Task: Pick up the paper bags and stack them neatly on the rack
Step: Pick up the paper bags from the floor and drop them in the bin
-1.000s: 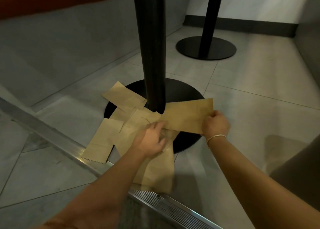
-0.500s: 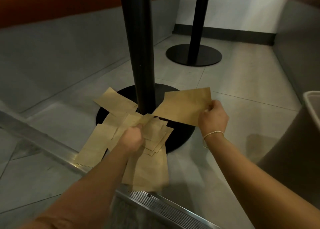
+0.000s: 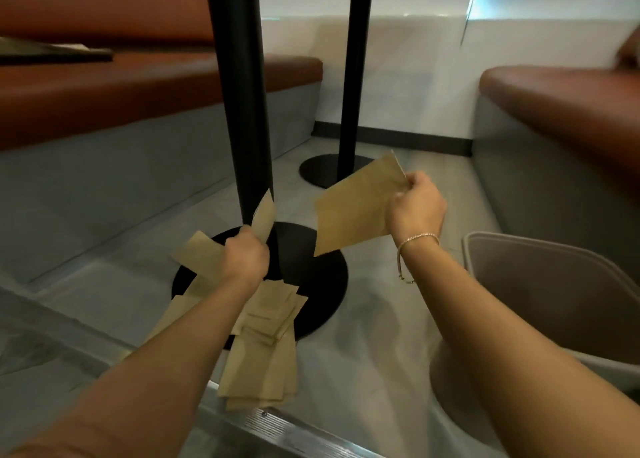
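Nearest, a loose heap of paper bags [image 3: 263, 360] lies on the floor [image 3: 374, 371], fanned over a metal floor strip [image 3: 277, 426] and onto the round black base [image 3: 322, 284] of a table post [image 3: 242, 111]. Just above the heap, the left hand [image 3: 246, 256] is curled tight around one bag [image 3: 264, 217], whose free end sticks up against the post; another flat bag [image 3: 197, 256] seems to lie just beside the knuckles, though blur hides whether it is held too. To the right and higher, the right hand [image 3: 415, 208] pinches a larger bag [image 3: 356, 208] by its edge, so the sheet hangs clear of the floor and apart from the left grip, probably to keep lifted bags separate until they can be squared together. A grey bin [image 3: 554, 284] stands beside the right forearm. Farther off are a second post [image 3: 356, 76] and red benches [image 3: 104, 94]. No rack is in view, so stacking has yet to begin.
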Action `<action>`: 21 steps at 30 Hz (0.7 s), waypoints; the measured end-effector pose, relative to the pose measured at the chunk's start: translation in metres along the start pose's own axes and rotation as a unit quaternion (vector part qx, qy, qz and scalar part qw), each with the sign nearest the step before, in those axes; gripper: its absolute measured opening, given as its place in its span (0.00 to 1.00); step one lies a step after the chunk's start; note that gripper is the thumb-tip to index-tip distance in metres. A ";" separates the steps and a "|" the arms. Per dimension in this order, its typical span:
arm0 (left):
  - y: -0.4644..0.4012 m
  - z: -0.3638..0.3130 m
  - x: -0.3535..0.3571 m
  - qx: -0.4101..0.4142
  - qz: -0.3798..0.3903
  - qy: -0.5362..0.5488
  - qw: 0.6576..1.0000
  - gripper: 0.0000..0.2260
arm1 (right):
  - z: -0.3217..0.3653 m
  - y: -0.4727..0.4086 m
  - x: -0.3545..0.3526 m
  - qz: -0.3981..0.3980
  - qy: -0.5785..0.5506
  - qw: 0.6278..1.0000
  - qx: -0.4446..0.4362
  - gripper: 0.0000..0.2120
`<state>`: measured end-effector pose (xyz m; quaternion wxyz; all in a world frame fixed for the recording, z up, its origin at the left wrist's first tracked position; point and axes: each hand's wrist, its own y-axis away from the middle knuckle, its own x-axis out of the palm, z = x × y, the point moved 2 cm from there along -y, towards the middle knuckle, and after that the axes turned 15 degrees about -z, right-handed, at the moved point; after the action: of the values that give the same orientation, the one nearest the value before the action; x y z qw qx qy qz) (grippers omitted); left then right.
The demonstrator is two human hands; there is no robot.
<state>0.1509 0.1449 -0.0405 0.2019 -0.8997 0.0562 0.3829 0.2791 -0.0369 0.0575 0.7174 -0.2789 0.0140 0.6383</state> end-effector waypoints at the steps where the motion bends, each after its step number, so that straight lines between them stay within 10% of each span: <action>1: 0.002 -0.013 -0.006 -0.005 -0.006 0.010 1.000 0.12 | 0.007 -0.003 -0.010 -0.004 0.000 1.000 -0.007 0.18; 21: 0.089 -0.184 -0.062 0.122 -0.013 0.217 0.968 0.08 | 0.007 -0.076 -0.189 -0.090 0.259 0.955 -0.117 0.18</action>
<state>0.2077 -0.0143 0.0900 0.2985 -0.9304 0.1331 0.1657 0.3120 -0.2079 0.1633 0.7057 -0.5167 0.0991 0.4745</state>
